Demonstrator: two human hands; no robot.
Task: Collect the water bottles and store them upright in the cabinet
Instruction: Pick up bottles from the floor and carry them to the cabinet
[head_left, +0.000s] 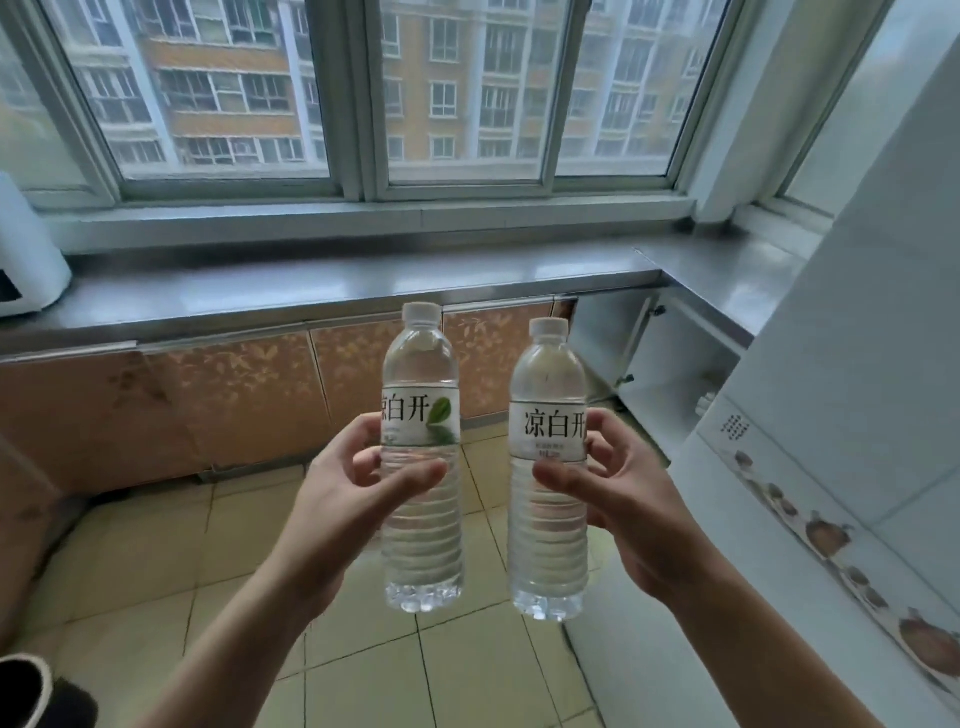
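I hold two clear water bottles upright in front of me, each with a white cap and a white label. My left hand (343, 488) grips the left bottle (422, 457) around its middle. My right hand (618, 493) grips the right bottle (548, 467) the same way. Behind the bottles, at the right, an open cabinet (670, 358) with a white inside stands under the corner of the counter. Its shelf space shows partly; the right part is hidden by a white tiled wall.
A grey steel counter (363, 286) runs under the window, with orange patterned cabinet doors (249, 395) below it. A white appliance (26, 260) sits at the counter's left end. The floor has pale yellow tiles (208, 571). A white tiled wall (857, 415) stands close on my right.
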